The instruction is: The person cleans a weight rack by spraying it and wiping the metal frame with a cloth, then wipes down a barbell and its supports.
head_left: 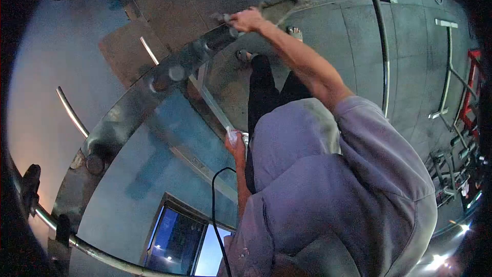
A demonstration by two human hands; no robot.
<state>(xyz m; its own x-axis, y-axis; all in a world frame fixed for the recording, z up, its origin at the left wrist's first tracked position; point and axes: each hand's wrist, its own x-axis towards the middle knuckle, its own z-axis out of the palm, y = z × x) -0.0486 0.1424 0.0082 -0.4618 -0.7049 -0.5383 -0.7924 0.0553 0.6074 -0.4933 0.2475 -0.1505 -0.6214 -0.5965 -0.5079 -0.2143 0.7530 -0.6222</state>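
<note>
My right hand [247,19] grips a cloth [279,1], wiping the glass panel [169,138]; my left hand [234,141] clutches something pale. Most glass remains, I judge.

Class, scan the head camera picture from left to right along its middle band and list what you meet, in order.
Curved metal bar → round metal fittings on the glass panel's edge → left hand gripping something small and pale → black trousers → purple shirt → long curved rail → red frame.
</note>
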